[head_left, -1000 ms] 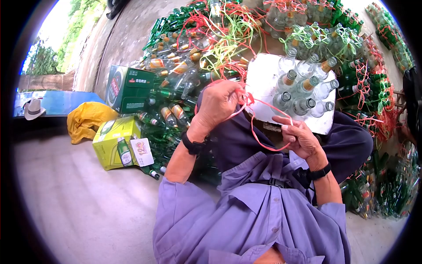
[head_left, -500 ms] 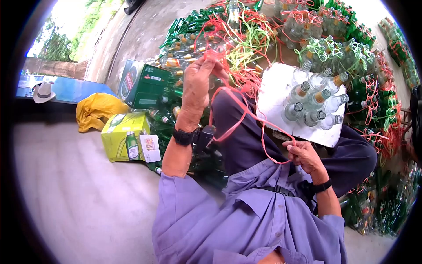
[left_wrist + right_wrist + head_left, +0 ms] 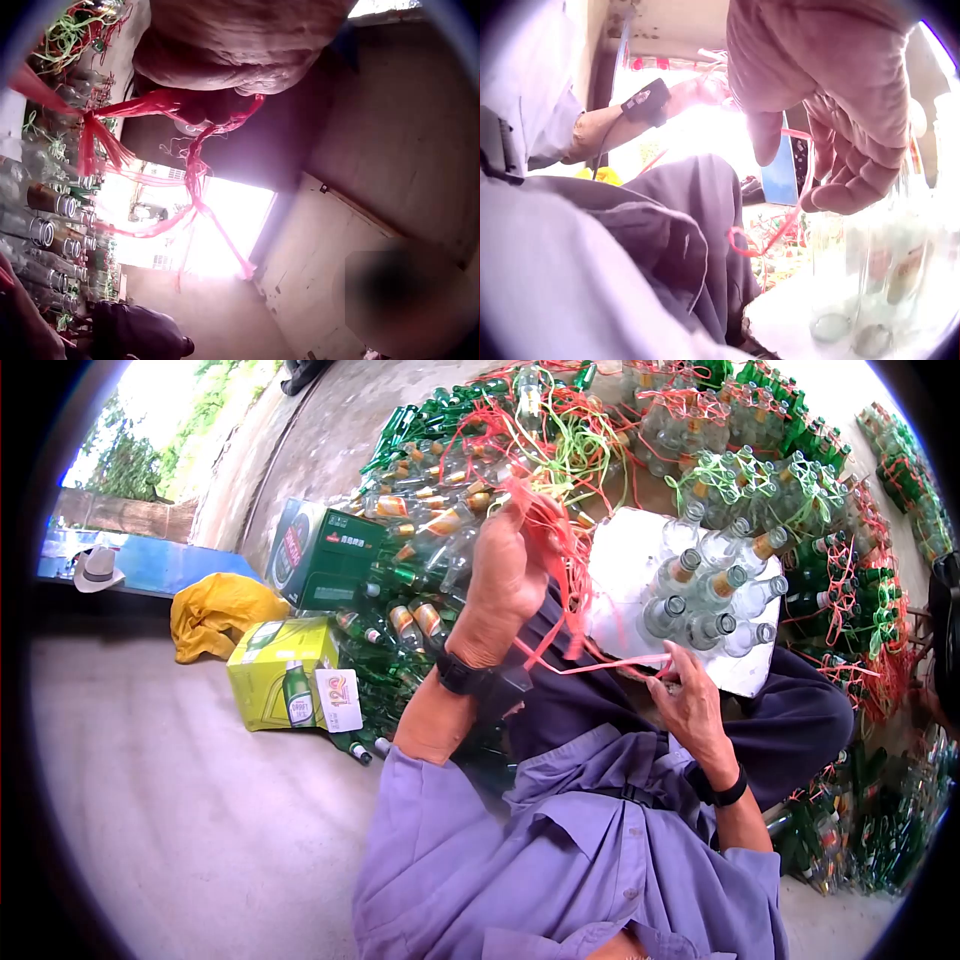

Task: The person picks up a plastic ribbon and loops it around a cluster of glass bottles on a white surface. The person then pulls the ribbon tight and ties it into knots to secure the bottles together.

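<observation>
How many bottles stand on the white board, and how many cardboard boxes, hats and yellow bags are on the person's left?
Bottles on the white board: 9
Cardboard boxes: 2
Hats: 1
Yellow bags: 1
Total: 13

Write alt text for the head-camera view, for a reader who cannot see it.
A seated person's left hand grips a bunch of red string, one strand running to the right hand. Clear bottles stand on a white board ahead.
</observation>
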Demonstrator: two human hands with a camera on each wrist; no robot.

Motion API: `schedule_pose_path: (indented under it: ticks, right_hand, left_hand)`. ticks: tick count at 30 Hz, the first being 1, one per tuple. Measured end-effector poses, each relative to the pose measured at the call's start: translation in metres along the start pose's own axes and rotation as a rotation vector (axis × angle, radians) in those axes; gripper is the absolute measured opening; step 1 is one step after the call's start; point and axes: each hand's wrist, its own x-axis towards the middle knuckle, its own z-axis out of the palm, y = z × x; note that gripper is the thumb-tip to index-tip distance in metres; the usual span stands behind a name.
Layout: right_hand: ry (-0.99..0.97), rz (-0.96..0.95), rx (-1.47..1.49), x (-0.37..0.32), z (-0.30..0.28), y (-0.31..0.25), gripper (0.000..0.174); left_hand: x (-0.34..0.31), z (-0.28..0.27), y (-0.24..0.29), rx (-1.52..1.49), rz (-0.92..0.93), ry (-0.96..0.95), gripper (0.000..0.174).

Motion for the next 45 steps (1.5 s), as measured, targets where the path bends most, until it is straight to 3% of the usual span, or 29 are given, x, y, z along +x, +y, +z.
schedule_pose_path:
  ticks: [1, 3, 7, 9, 11, 13, 15, 17, 21, 24, 26, 28, 32, 39, 45]
  right_hand:
    - [0.000, 0.004, 0.000, 0.003, -0.001, -0.005, 0.055]
    - [0.169, -0.234, -0.257, 0.008, 0.000, -0.013, 0.055]
    - [0.109, -0.309, -0.213, 0.013, -0.001, -0.026, 0.059]
    - [-0.061, -0.093, 0.359, 0.015, 0.010, -0.028, 0.063]
    - [-0.121, -0.029, 0.441, 0.021, 0.017, -0.035, 0.068]
    - [-0.089, -0.018, 0.714, 0.028, 0.031, -0.039, 0.070]
    - [-0.059, -0.067, 0.800, 0.035, 0.041, -0.044, 0.065]
    - [-0.068, -0.003, 1.116, 0.038, 0.045, -0.048, 0.048]
    - [-0.212, 0.119, 0.943, 0.037, 0.036, -0.046, 0.030]
    - [-0.199, 0.231, 1.060, 0.032, 0.035, -0.044, 0.025]
    - [-0.241, 0.316, 1.199, 0.031, 0.033, -0.037, 0.026]
    - [-0.197, 0.300, 1.140, 0.030, 0.029, -0.040, 0.027]
    - [-0.077, 0.221, 1.033, 0.030, 0.031, -0.046, 0.030]
    - [-0.111, 0.309, 1.087, 0.029, 0.030, -0.050, 0.029]
    - [-0.130, 0.358, 1.076, 0.028, 0.034, -0.042, 0.031]
  left_hand:
    - [-0.002, 0.004, -0.003, -0.001, -0.004, 0.000, 0.034]
    - [-0.007, 0.014, -0.008, -0.037, -0.028, -0.108, 0.038]
    - [-0.006, 0.016, -0.027, -0.163, -0.091, -0.165, 0.044]
    - [-0.006, 0.015, -0.039, -0.188, -0.115, -0.182, 0.048]
    - [-0.011, 0.019, -0.053, -0.191, -0.118, -0.164, 0.049]
    - [-0.019, 0.021, -0.062, -0.116, -0.111, -0.203, 0.048]
    - [-0.026, 0.025, -0.067, -0.201, -0.231, -0.139, 0.047]
    - [-0.025, 0.018, -0.072, -0.214, -0.259, -0.155, 0.045]
    - [-0.015, 0.001, -0.071, -0.327, -0.250, -0.174, 0.035]
    - [-0.008, -0.010, -0.059, -0.211, -0.176, -0.040, 0.023]
    - [-0.002, -0.016, -0.047, -0.110, -0.107, -0.045, 0.021]
    - [-0.004, -0.021, -0.033, 0.062, -0.024, 0.030, 0.015]
    - [0.002, -0.051, -0.009, 0.017, -0.033, 0.053, 0.016]
    - [-0.006, -0.079, 0.015, 0.028, -0.021, 0.104, 0.023]
    - [-0.005, -0.100, 0.021, -0.140, -0.078, -0.022, 0.021]
